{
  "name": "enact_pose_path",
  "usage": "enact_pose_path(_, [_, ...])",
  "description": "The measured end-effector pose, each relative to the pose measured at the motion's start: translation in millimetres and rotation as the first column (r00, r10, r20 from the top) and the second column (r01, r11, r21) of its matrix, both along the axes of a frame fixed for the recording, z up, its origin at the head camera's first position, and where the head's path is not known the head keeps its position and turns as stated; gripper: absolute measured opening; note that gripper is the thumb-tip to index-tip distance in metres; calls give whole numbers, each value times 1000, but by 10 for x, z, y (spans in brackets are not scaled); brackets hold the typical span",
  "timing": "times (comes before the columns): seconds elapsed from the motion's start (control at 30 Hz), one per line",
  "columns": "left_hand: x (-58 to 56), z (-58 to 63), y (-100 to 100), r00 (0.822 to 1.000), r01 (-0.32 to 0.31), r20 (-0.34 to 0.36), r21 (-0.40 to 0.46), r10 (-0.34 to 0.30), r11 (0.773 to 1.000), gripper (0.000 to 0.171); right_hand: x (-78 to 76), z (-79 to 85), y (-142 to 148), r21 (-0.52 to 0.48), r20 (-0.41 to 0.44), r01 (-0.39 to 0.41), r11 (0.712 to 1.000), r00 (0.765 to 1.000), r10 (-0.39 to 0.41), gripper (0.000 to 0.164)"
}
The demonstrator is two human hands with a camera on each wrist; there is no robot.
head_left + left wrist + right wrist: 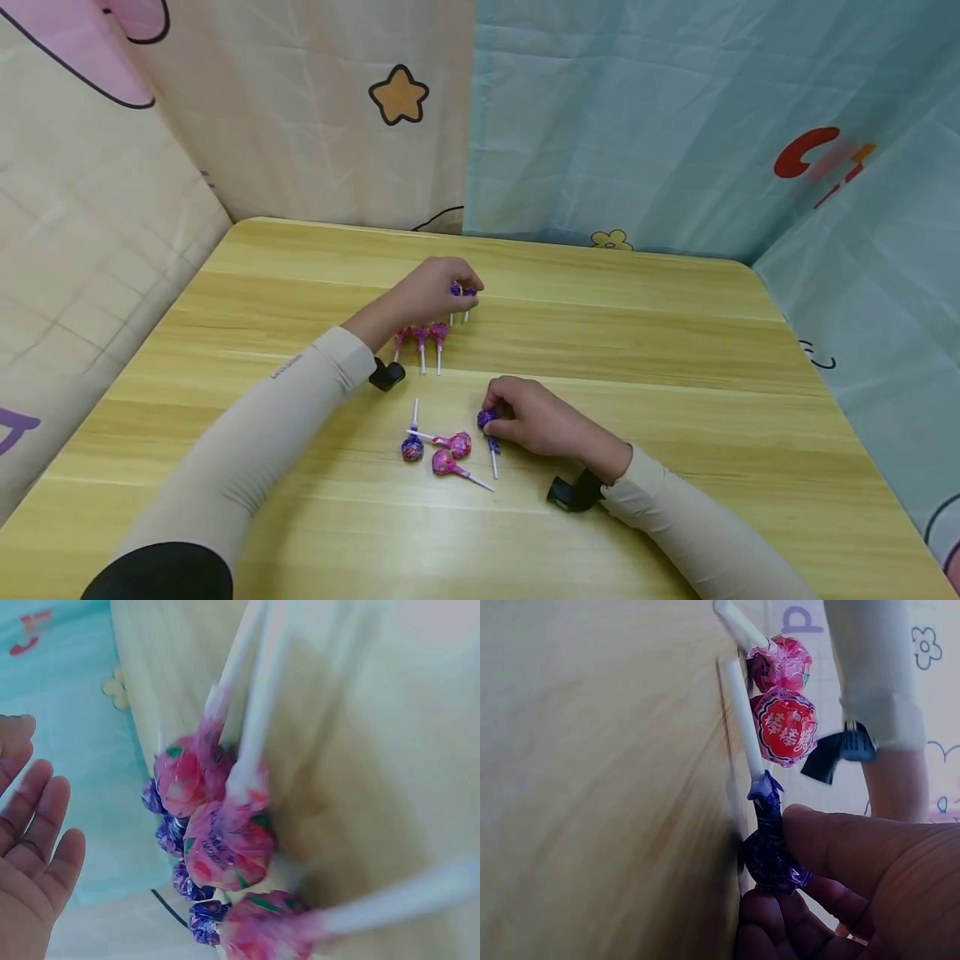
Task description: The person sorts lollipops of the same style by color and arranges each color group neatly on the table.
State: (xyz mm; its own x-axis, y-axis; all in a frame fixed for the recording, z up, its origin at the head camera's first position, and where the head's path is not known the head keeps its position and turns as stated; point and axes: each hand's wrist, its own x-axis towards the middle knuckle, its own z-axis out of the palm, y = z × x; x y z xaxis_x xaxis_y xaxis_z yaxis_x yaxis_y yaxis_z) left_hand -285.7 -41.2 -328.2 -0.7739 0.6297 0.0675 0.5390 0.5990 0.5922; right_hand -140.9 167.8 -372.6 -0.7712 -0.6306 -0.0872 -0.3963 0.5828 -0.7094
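My right hand (pixel 540 421) pinches a purple-wrapped lollipop (pixel 769 859) by its head between thumb and fingers, low over the table, its white stick pointing toward the near edge. Farther back, my left hand (pixel 435 287) is over small purple lollipops (pixel 470 292), partly covering them. The left wrist view shows that hand's fingers (pixel 51 814) loosely extended, holding nothing. Several purple heads (pixel 172 834) stand in a row there behind three pink lollipops (pixel 229 844). Left of my right hand lie two loose pink lollipops (pixel 444 462) and a blue-purple one (pixel 412 449).
The wooden table (pixel 675 358) has a rounded far edge against printed curtains (pixel 637 108). Black wrist devices (pixel 573 493) hang by both wrists, the left one close to the pink row.
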Motion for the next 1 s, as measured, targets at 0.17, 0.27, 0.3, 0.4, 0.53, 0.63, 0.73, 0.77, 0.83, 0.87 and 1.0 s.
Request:
enact_pose_path(0.17, [266, -42, -185, 998, 56, -9, 29, -56, 998, 21, 13, 8, -22, -9, 4, 2, 1000, 1000, -2, 12])
enact_pose_path(0.27, [423, -103, -298, 994, 109, -4, 54, -109, 993, 20, 17, -3, -26, -4, 5, 7, 1000, 1000, -7, 12])
enact_pose_path(0.3, [471, -121, -325, 991, 131, -4, 55, -131, 990, 20, 17, -9, -22, -3, 4, 7, 1000, 1000, -7, 12])
enact_pose_path(0.4, [620, -149, -359, 981, 195, -4, 60, -195, 979, 19, 19, -18, 1, 0, 2, 8, 1000, 1000, -8, 11])
enact_pose_path(0.53, [786, -103, -337, 968, 249, -9, 38, -249, 968, 19, 15, -9, 29, -6, 2, 3, 1000, 1000, -3, 12])
enact_pose_path(0.63, [878, -64, -315, 959, 284, -11, 21, -284, 959, 19, 10, -12, 31, -23, -1, -5, 1000, 1000, 5, 12])
enact_pose_path(0.73, [964, -43, -299, 949, 315, 14, 16, -315, 949, 18, 9, -18, 28, -37, -6, -20, 999, 1000, 20, 11])
enact_pose_path(0.77, [990, -44, -294, 946, 325, 22, 9, -325, 946, 17, 10, -18, 26, -42, -6, -24, 999, 1000, 23, 11])
enact_pose_path(0.83, [1041, -43, -288, 937, 346, 50, 0, -346, 938, 16, 11, -16, 18, -44, -3, -26, 999, 1000, 26, 10])
enact_pose_path(0.87, [1060, -55, -287, 931, 359, 64, -7, -358, 933, 15, 12, -15, 14, -44, -3, -25, 999, 1000, 25, 10])
enact_pose_path(1.0, [1118, -102, -283, 906, 413, 119, -38, -407, 910, 16, 18, -19, -1, -41, -2, -20, 999, 1000, 20, 10])
